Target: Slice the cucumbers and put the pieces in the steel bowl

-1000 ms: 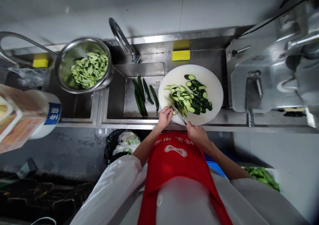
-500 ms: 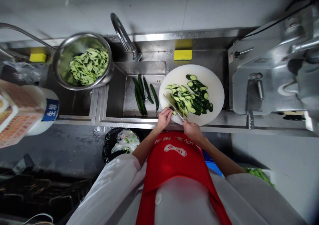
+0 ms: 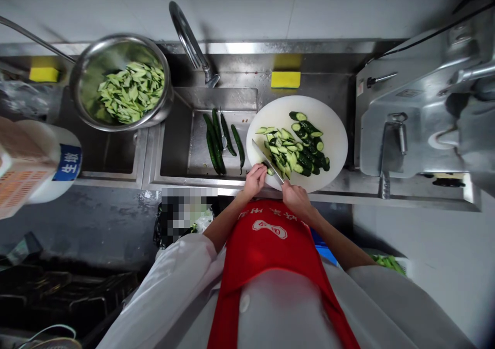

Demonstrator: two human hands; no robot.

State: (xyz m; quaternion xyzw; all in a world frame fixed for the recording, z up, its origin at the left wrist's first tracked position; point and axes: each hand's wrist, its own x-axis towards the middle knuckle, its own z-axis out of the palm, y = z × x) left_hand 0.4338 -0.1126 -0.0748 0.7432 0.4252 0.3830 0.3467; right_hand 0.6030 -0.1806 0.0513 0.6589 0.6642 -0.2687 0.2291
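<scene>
Gripping the handle of a straight, silver-bladed kitchen knife (image 3: pixel 267 161), the right hand (image 3: pixel 297 197) in the head view is at the near edge of a round white cutting board (image 3: pixel 334 119). The blade slants away from it to the far left, crossing the board in front of the left hand (image 3: pixel 254 180). That left hand, just left of the right one, has its fingers bent and closed on a short dark-green cucumber piece (image 3: pixel 270 171) at the board's near-left edge; the fingers partly hide it.

Just beyond the blade, pale-green slanted cucumber slices (image 3: pixel 284 148) lie loosely heaped on the board. Farther right, beyond the right hand, dark-skinned cucumber chunks (image 3: pixel 309 155) lie close together.

Left of the left hand, several long, dark-green whole cucumbers (image 3: pixel 211 148) lie in a rectangular stainless-steel sink basin (image 3: pixel 176 148), with a curved chrome faucet (image 3: pixel 187 34) beyond them. Well to the left of both hands, a deep, round stainless-steel bowl (image 3: pixel 83 88) holds many pale-green slices (image 3: pixel 133 91). Past the board, straight out from the hands, a yellow rectangular sponge (image 3: pixel 285 79) rests on the steel bench (image 3: pixel 328 78).
</scene>
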